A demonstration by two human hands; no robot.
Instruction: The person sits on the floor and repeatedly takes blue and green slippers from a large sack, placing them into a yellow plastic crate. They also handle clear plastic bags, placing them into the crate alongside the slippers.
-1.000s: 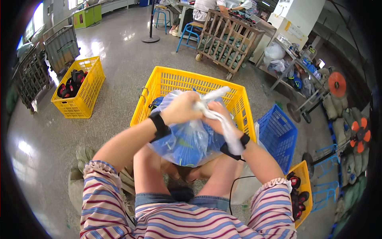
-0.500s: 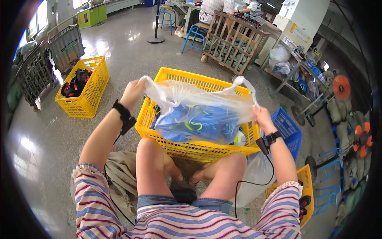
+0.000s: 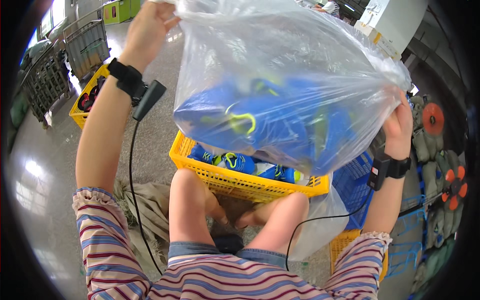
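Both my hands hold up a large clear plastic bag [image 3: 270, 55] by its gathered upper edges. My left hand [image 3: 152, 32] is closed on its left corner, and my right hand [image 3: 398, 125] grips its right side. Inside the bag are several blue shoe pieces with yellow-green trim, blurred through the plastic. Below it stands a yellow crate [image 3: 240, 185] in front of my knees. Blue shoes [image 3: 239, 162] with yellow-green laces show at the crate's near side; the raised bag hides the rest of the crate.
A blue crate [image 3: 352, 185] stands right of the yellow one, beside another clear plastic sheet [image 3: 320, 225]. Another yellow crate [image 3: 77, 117] with black-and-red shoes is at the left. Farther right are orange-bladed fans [image 3: 454, 182] and stacked sacks. Black cables hang from my wrist straps.
Both hands have risen and spread apart, lifting the bag out of the yellow crate toward me. Shoes beneath it in the crate have come into view.
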